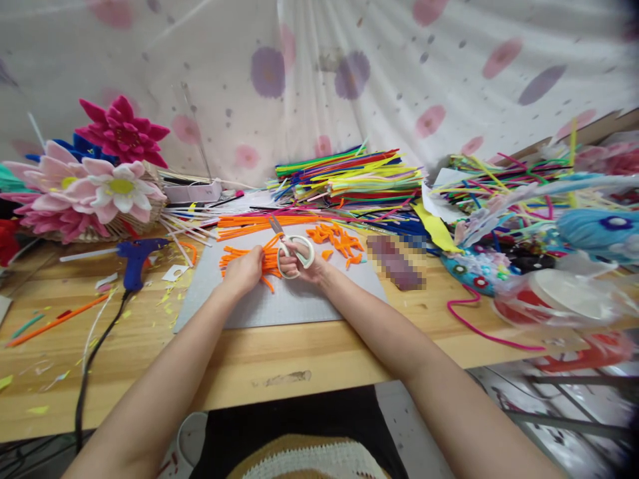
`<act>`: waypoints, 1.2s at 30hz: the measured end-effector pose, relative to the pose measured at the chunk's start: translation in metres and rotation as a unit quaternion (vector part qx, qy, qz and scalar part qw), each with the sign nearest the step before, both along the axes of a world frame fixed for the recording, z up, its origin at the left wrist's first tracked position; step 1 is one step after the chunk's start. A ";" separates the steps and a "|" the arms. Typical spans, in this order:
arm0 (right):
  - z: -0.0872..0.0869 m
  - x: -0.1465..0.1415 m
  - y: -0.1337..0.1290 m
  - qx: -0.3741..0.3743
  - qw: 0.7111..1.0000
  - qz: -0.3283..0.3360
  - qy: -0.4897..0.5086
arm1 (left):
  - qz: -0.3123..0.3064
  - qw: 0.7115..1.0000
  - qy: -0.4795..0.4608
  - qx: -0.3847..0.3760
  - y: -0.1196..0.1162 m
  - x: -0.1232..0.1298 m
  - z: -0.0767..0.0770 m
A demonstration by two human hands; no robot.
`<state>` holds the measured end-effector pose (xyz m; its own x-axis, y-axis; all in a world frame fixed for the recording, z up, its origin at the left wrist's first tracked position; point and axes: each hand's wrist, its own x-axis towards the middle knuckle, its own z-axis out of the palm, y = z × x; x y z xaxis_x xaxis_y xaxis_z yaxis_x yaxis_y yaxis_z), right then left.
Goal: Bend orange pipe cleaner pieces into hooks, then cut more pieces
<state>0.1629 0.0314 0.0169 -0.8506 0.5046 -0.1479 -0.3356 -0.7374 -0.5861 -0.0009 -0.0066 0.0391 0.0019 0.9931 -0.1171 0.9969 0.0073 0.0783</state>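
My right hand (pixel 305 266) is closed around the white-handled scissors (pixel 276 227), fingers through the loops, with the blades pointing up and away to the left. Close beside it, my left hand (pixel 244 271) is closed on an orange pipe cleaner (pixel 271 243), whose end reaches towards the scissors. Whether the blades touch it, I cannot tell. Under and around both hands lie short orange pipe cleaners (pixel 230 253) on a grey cutting mat (pixel 279 313). To the right on the mat is a pile of bent orange pieces (pixel 339 239). Longer orange pipe cleaners (pixel 244 227) lie along its far edge.
A blue glue gun (pixel 137 259) with a black cord rests at left, near fuzzy flowers (pixel 94 173). Behind the mat are stacked multicoloured pipe cleaners (pixel 349 176). At right stand a plastic-wrapped spool (pixel 564 296) and a loose magenta strand (pixel 486 332).
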 end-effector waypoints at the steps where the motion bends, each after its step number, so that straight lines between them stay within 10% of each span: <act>1: 0.002 0.004 -0.001 0.009 1.000 0.013 -0.013 | 0.011 1.000 0.003 0.005 0.001 -0.003 0.002; 5: 0.005 0.028 -0.002 0.085 0.990 -0.015 -0.114 | 0.029 0.999 0.004 0.022 0.003 -0.023 0.010; 8: 0.003 0.042 0.000 0.219 0.929 -0.091 -0.283 | -0.072 0.995 -0.015 0.073 0.004 -0.042 0.008; 14: 0.010 0.048 -0.001 0.495 0.569 -0.110 -0.648 | -0.206 0.975 -0.039 0.073 0.010 -0.055 -0.014; 18: 0.011 0.047 -0.005 0.538 0.452 -0.120 -0.701 | -0.215 0.972 -0.030 0.088 0.025 -0.051 -0.026; 25: -0.006 0.049 -0.006 0.588 0.390 -0.175 -0.686 | -0.210 0.975 -0.006 0.073 0.053 -0.049 -0.021; 30: -0.014 0.050 -0.005 0.587 0.394 -0.208 -0.676 | -0.172 0.979 -0.104 -0.013 0.072 -0.046 0.006; 36: -0.023 0.051 -0.005 0.607 0.415 -0.222 -0.641 | -0.048 0.994 -0.018 0.093 0.102 -0.044 0.005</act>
<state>0.2139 0.0262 -0.0064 -0.2492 0.9337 0.2570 0.8797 0.3292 -0.3431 -0.0446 0.0959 0.0442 0.0977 0.9927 0.0707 0.9889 -0.1048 0.1052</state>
